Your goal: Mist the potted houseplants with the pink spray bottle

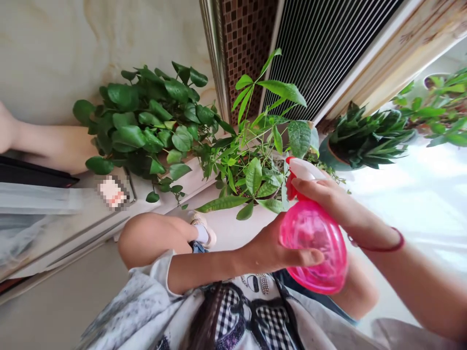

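Spray bottle (316,233) located right of centre in the frame, held in both hands. The pink body is cradled by the left hand (268,245), curled round its left side with the thumb laid across the wall; the remaining fingers are hidden behind. The sprayer head is clasped from the right by the right hand (330,198), wrapped about its top and neck, one digit extended toward the red trigger (291,187). Whether the trigger is being squeezed cannot be told, as it is partly covered.

Risks, as judged: slippage could be caused by moisture on the smooth, rounded body. The aim could be thrown off if the head were twisted by the right hand against the left. Leaves of the green plant (253,177) could be snagged, being just beside the nozzle (289,160). The slatted panel (328,53) at upper right could be wetted if the nozzle were tipped upward in the frame.

Orientation: nozzle directed to frame left, slightly upward; long axis set roughly bottom to top of the frame, head leaned a little left of the base.
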Motion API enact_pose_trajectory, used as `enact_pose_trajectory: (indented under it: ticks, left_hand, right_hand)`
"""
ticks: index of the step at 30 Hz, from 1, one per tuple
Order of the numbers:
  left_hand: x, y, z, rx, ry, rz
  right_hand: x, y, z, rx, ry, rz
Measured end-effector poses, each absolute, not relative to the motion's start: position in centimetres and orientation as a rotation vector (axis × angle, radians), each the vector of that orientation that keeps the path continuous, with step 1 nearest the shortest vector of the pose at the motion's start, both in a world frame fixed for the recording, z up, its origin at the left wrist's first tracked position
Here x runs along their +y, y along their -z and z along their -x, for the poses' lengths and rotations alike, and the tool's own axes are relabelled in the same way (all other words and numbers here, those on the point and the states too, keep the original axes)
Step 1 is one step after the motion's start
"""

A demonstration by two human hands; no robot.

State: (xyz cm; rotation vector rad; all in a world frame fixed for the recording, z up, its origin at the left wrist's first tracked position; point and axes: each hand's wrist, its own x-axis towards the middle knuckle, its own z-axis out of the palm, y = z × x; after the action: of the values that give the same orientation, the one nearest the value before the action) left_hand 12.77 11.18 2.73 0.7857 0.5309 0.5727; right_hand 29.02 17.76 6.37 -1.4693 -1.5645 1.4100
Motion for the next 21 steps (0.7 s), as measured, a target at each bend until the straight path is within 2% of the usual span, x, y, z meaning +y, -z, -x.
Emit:
enact_pose_trajectory:
  ticks: [5,11,21]
  left_hand:
    - [10.4,-1.1,-9.2,0.503,-0.489,-0.844]
    - [11.0,-0.3,-5.8,0.498,-0.392,-0.968]
    - [10.7,-1.1,-1.4,0.519,-0.254,-1.027]
  right_hand:
    - [14.9,-4.3,-26.2,-1.456,-1.333,1.467]
    - [12.1,-4.0,-24.2,-1.405,-1.312,1.477]
    - [9.6,-0.8,-21.6,-1.437,-1.22,1.456]
